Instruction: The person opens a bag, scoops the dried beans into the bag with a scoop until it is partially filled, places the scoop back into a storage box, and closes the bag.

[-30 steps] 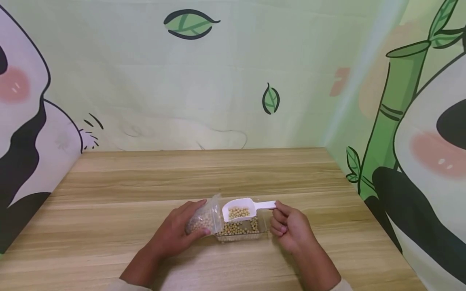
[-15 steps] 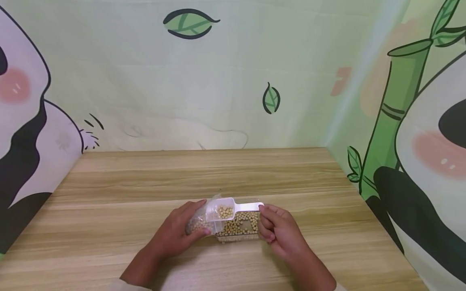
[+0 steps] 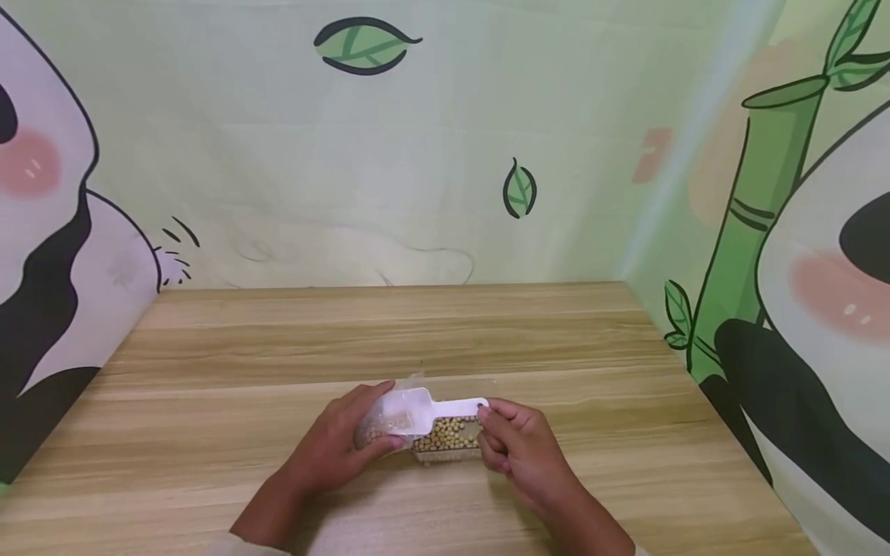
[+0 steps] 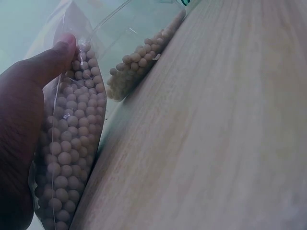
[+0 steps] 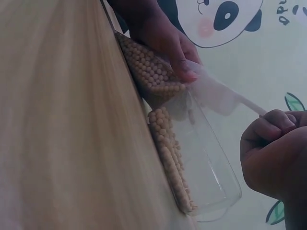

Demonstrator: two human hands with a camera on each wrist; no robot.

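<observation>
My left hand (image 3: 337, 448) grips a clear plastic bag (image 4: 72, 139) of pale, round, soybean-like beans, thumb on the near side and fingers on the far side. The bag stands on the table with its mouth leaning right. My right hand (image 3: 524, 448) pinches the handle end of a white plastic scoop (image 3: 455, 408). The scoop's head is tipped over inside the bag's mouth, its underside facing up in the head view. Below the handle sits a clear plastic box (image 5: 216, 167) with a layer of the same beans in its bottom. The box's left end meets the bag.
Both hands work over a wood-grain table (image 3: 389, 332). Behind it hangs a pale green backdrop (image 3: 431, 139) printed with leaves, and pandas and bamboo appear at the sides.
My right hand has moved left, carrying the scoop from above the box into the bag's mouth. The scoop has turned over and its beans no longer show. My left hand has stayed put.
</observation>
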